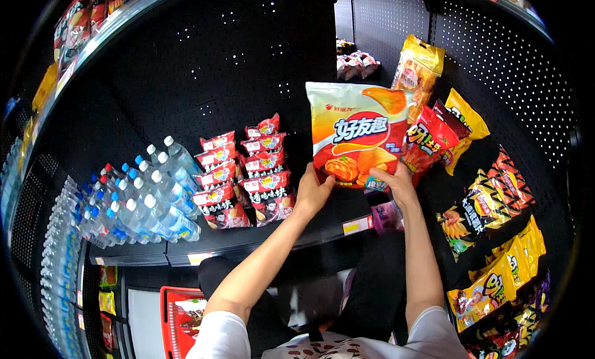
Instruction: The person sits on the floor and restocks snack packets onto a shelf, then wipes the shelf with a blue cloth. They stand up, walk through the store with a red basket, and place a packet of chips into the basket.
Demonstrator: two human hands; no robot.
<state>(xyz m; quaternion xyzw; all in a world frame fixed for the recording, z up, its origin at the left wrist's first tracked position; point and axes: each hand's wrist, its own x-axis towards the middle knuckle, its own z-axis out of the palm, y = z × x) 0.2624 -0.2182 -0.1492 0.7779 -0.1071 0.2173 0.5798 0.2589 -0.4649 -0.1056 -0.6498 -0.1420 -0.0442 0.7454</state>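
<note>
A large chip bag (355, 131) in white, yellow and red is held upright between my two hands in front of a black store shelf. My left hand (315, 188) grips its lower left corner, thumb on the front. My right hand (394, 184) grips the lower right corner, thumb also on the front. Just right of the held bag, and partly behind it, is a red snack bag (427, 138). Behind that stand a yellow-topped snack bag (418, 63) and a yellow chip bag (467, 122).
Stacked small red snack bags (267, 187) stand left of the held bag, beside rows of plastic bottles (158, 215). Price tags line the shelf edge (297, 240). A red basket (166, 312) with packets is at the lower left. More chip bags (488, 294) fill the right side.
</note>
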